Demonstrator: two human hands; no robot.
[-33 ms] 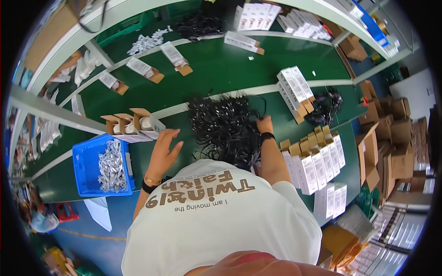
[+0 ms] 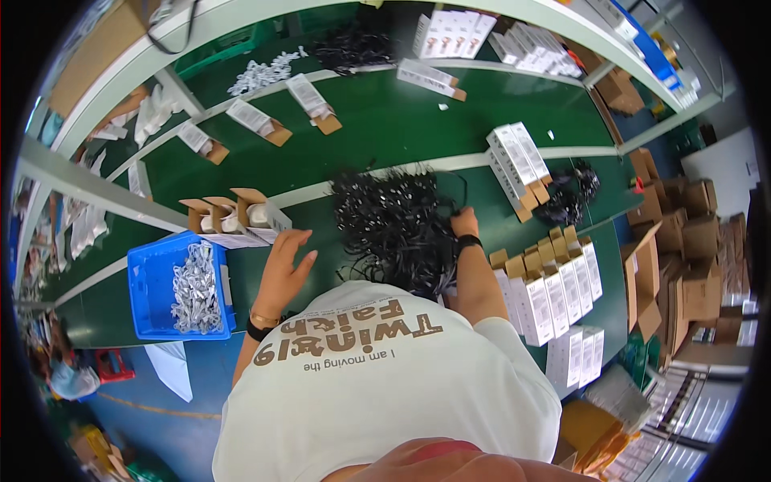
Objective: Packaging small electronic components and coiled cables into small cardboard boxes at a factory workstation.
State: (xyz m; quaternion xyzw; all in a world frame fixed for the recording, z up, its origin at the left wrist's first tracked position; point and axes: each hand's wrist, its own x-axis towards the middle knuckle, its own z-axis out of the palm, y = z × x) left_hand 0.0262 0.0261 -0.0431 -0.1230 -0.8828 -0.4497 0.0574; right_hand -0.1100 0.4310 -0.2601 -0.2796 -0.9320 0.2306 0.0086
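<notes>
the left hand (image 2: 287,263) hangs half open; the right hand (image 2: 464,222), curled, touches black cables (image 2: 385,221).

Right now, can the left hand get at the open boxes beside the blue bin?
Likely yes: the left hand looks empty and is close to the open boxes, with nothing visible standing between them.

This looks like a factory packing floor: long green worktops (image 2: 498,96) under pale metal framing (image 2: 104,191), rows of small white boxes (image 2: 556,304) to the near right, a blue bin (image 2: 148,309) of loose parts (image 2: 196,289) to the left. Brown cartons (image 2: 700,234) pile up off the right end, and another person (image 2: 74,381) is at the left by a red stool (image 2: 115,367).
</notes>
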